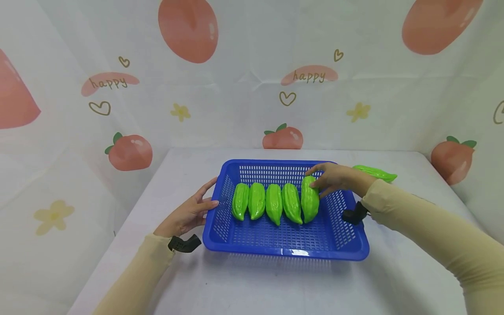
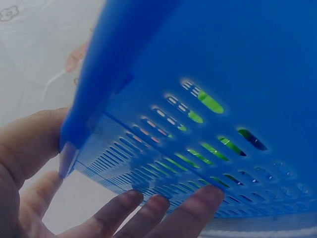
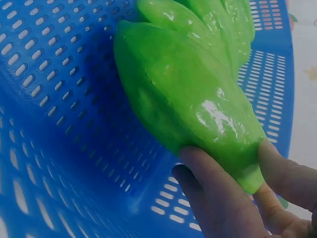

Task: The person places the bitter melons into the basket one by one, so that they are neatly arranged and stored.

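A blue plastic basket (image 1: 283, 253) with slotted walls stands on the white table. In it several glossy, ridged green bitter gourds (image 1: 257, 201) lie side by side in a row. My right hand (image 1: 334, 177) pinches the far end of the rightmost bitter gourd (image 1: 309, 201). The right wrist view shows thumb and fingers on either side of this gourd's (image 3: 188, 94) pale stub end, its tip toward the basket floor. My left hand (image 1: 193, 210) holds the basket's left side; in the left wrist view its fingers (image 2: 183, 213) spread along the outer slotted wall (image 2: 237, 109).
One more green bitter gourd (image 1: 376, 173) lies on the table (image 1: 244, 288) behind the right forearm, outside the basket. A white printed cloth (image 1: 244, 105) hangs behind the table and at its sides.
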`<state>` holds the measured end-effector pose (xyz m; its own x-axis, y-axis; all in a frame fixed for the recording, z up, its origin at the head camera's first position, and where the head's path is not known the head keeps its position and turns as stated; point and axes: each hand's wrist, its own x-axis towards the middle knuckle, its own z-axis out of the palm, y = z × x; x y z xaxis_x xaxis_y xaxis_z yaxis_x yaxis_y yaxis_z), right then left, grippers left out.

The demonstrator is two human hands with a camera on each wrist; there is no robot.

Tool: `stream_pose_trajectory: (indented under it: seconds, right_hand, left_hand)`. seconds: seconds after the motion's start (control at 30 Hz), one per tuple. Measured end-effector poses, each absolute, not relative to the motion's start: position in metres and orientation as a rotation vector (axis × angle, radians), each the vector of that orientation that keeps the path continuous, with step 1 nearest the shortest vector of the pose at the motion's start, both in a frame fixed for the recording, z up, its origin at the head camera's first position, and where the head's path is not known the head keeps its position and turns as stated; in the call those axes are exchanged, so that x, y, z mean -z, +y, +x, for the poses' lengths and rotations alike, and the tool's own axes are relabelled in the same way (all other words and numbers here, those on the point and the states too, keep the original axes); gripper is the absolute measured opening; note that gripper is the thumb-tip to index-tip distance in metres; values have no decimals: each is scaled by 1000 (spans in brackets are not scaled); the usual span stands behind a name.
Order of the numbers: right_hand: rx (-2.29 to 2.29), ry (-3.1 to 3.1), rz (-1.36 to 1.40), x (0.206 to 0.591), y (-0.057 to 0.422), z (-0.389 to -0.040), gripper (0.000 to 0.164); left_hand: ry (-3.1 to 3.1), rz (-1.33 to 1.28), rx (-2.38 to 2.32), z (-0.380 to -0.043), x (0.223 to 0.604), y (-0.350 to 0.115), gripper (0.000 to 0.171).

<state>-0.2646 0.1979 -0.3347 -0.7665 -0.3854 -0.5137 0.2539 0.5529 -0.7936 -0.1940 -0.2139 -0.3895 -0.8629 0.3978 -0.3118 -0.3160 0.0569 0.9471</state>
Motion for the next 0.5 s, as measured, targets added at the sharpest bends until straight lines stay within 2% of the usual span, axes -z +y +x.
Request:
stream_pose_trajectory:
  seconds: [0.5]
  right_hand:
    - [1186, 2085, -74, 343, 194, -271, 57]
  left_hand:
    - [1852, 82, -1849, -195, 390, -213, 79]
